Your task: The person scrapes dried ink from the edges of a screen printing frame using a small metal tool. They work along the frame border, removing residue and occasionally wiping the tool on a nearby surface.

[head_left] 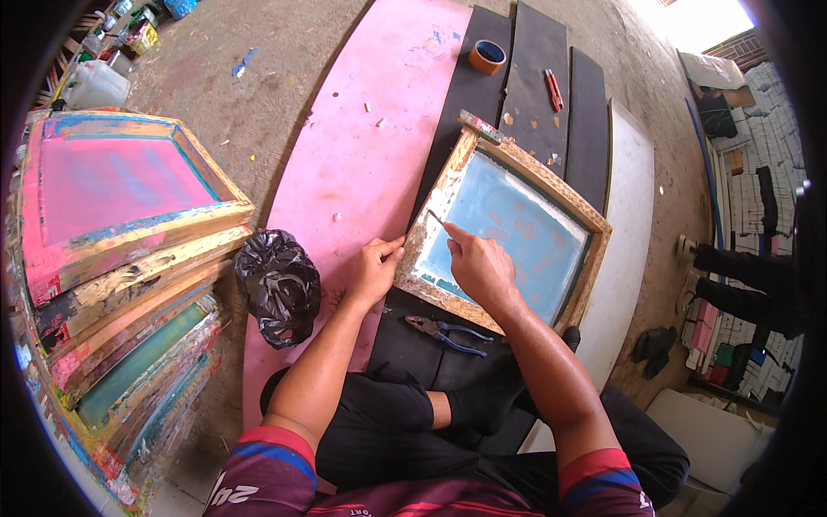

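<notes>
A wooden screen-printing frame (525,310) with blue mesh (508,228) lies tilted in front of me. My left hand (375,269) pinches its left edge between thumb and fingers. Over the mesh, near the frame's left side, is my right hand (482,267), closed with the index finger stretched forward. A thin dark strip (436,216) sticks out past that fingertip; its kind is too small to make out. Pliers (448,333) with blue handles lie just below the frame. A paint-stained wooden stick (481,127) rests by its top corner.
Stacked screen frames (129,250) stand at my left beside a black plastic bag (277,289). Beyond the frame are a tape roll (488,57) and a red cutter (553,90) on dark boards. A pink board (362,129) runs alongside. Another person's legs (749,284) show at right.
</notes>
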Motion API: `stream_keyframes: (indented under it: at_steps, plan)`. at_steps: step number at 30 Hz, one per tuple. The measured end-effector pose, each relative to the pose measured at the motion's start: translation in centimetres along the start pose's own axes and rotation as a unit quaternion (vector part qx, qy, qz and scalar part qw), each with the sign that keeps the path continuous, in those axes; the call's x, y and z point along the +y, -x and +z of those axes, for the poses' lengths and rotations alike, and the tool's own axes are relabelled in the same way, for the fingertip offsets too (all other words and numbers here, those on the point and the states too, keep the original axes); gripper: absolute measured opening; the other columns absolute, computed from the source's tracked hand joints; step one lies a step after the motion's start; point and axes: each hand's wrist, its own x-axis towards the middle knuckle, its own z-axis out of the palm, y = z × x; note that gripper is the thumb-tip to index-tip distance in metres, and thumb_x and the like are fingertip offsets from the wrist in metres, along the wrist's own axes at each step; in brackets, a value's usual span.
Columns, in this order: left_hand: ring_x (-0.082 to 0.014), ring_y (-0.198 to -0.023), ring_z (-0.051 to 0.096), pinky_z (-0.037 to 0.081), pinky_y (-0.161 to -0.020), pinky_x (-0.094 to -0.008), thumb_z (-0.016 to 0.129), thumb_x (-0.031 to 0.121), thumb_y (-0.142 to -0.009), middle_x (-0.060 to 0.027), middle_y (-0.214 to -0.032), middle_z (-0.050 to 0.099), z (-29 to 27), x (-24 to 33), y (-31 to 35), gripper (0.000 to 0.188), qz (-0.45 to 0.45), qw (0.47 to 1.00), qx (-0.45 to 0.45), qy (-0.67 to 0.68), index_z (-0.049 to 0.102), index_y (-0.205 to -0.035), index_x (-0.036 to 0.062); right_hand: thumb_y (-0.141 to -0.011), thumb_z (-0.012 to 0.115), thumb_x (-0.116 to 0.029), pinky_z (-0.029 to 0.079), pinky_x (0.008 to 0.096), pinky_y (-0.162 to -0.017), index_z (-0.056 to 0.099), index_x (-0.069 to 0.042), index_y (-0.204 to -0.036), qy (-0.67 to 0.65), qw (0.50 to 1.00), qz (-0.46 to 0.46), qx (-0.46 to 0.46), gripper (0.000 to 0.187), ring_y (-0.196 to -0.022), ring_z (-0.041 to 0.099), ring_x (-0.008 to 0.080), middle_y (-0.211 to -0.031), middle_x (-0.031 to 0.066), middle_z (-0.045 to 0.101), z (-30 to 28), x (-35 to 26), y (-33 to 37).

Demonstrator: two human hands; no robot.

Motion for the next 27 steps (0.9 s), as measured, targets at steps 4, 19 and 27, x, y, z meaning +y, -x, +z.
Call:
stream_keyframes:
  at_steps: [4,19,27]
  plan:
    - [-0.0191,-0.091,0.069,0.054,-0.084,-0.0325,0.073,0.015,-0.102,-0.0105,-0.099,0.073,-0.1,0.2,0.0,0.031,-0.005,1.0,-0.003,-0.003,0.077,-0.13,0.0038,-0.107,0.059,-0.023,0.058,0.0558,-0.084,0.07,-0.019,-0.143,0.008,1.0,0.004,-0.006,0.038,-0.096,0.075,0.045,-0.102,0.0243,0.078,-0.1,-0.1,-0.1]
    - [-0.0165,-0.084,0.063,0.051,-0.078,-0.0308,0.073,0.012,-0.102,-0.0088,-0.093,0.068,0.3,-0.9,0.0,0.03,0.024,1.0,0.01,0.016,0.077,-0.131,0.0038,-0.106,0.061,-0.026,0.058,0.0568,-0.079,0.072,-0.021,-0.14,0.038,0.999,-0.005,0.007,0.036,-0.087,0.075,0.0453,-0.091,0.0249,0.077,-0.3,-0.5,-0.1]
    - [-0.0165,-0.086,0.064,0.051,-0.08,-0.0316,0.073,0.011,-0.102,-0.0093,-0.095,0.069,0.0,0.2,0.1,0.031,0.012,1.0,0.001,0.022,0.077,-0.13,0.0012,-0.106,0.061,-0.025,0.059,0.0562,-0.08,0.072,-0.021,-0.14,0.037,0.999,0.001,0.003,0.036,-0.088,0.075,0.0454,-0.092,0.0246,0.077,-0.6,-0.5,-0.1]
